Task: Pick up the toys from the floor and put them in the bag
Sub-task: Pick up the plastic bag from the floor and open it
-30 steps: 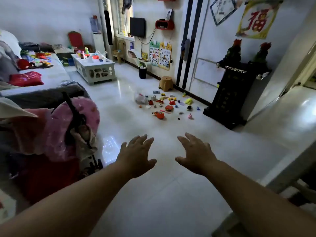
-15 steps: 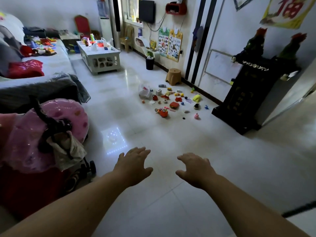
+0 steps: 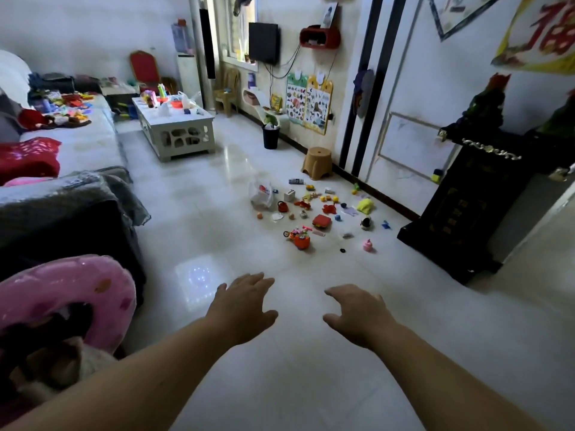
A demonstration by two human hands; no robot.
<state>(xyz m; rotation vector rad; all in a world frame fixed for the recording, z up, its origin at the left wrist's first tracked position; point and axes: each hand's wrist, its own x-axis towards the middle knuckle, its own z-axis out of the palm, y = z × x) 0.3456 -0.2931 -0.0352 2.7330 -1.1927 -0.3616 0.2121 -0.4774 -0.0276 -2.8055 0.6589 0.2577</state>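
- Plainly, both arms reach forward over the pale tiled floor [image 3: 311,384], palms down.
- Left hand [image 3: 242,309] has its fingers spread and loose, holding nothing.
- Right hand [image 3: 357,315] is likewise empty, fingers slightly curled and apart, thumb pointing to 9 o'clock toward the left hand.
- Scattered toys [image 3: 314,209] lie on the floor at 12 o'clock from the hands, well apart from them.
- A thin, crumpled plastic bag [image 3: 261,195] sits at the 9 o'clock edge of the toy cluster.
- An orange toy vehicle [image 3: 298,237] is the piece of the cluster nearest the hands; a small pink figure [image 3: 368,245] lies at 3 o'clock from it.
- A brown stool [image 3: 316,162] stands at 12 o'clock beyond the toys, near the wall.
- A black cabinet [image 3: 466,206] stands at 3 o'clock from the toys.
- A pink inflatable ring [image 3: 62,290] fills the 8 o'clock corner.
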